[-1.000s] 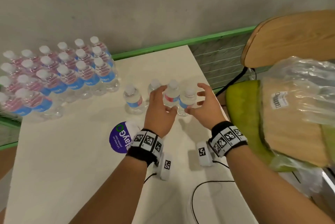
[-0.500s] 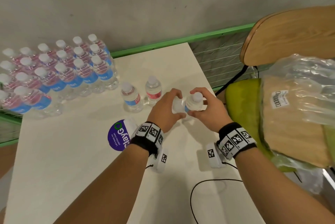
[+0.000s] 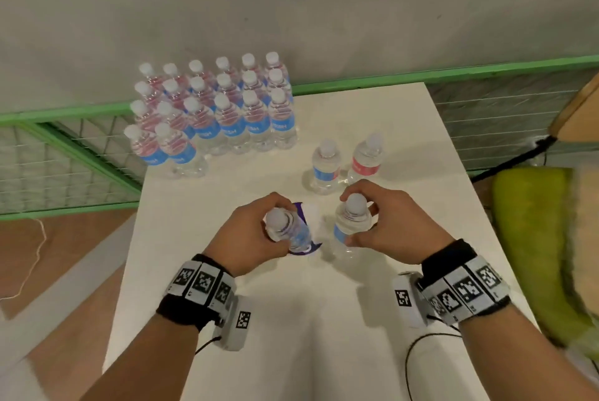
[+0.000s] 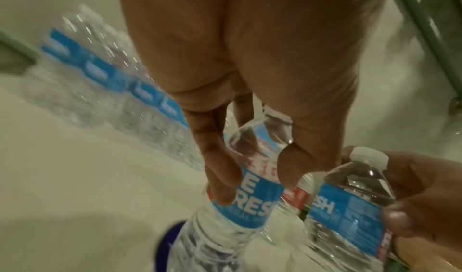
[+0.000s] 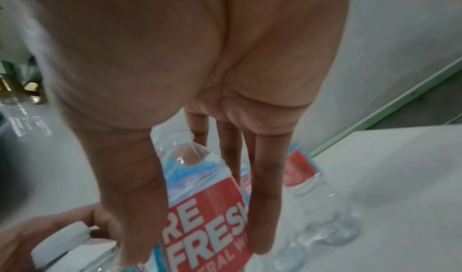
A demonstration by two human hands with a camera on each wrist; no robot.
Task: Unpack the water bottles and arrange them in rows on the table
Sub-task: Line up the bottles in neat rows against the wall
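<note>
Each hand holds a small clear water bottle with a white cap above the middle of the white table point(image 3: 227, 319). My left hand point(image 3: 256, 232) grips one bottle point(image 3: 287, 230) by its shoulder; in the left wrist view its blue label point(image 4: 252, 203) shows between my fingers point(image 4: 220, 173). My right hand point(image 3: 379, 222) grips the other bottle point(image 3: 351, 222), whose red and blue label point(image 5: 207, 213) fills the right wrist view. Two loose bottles point(image 3: 325, 167) point(image 3: 366, 160) stand just beyond my hands. A block of several bottles in rows point(image 3: 217, 108) stands at the far left corner.
A purple round label point(image 3: 304, 250) lies on the table under the left bottle. A green wire-mesh rail point(image 3: 64, 154) runs behind and left of the table. A green cushion point(image 3: 534, 238) and a wooden chair back point(image 3: 580, 115) sit right of the table. Cables trail from both wrists.
Both hands closed on two bottles from the loose row, lifted them and drew them toward me; two bottles stay behind. The head view has swung left.
</note>
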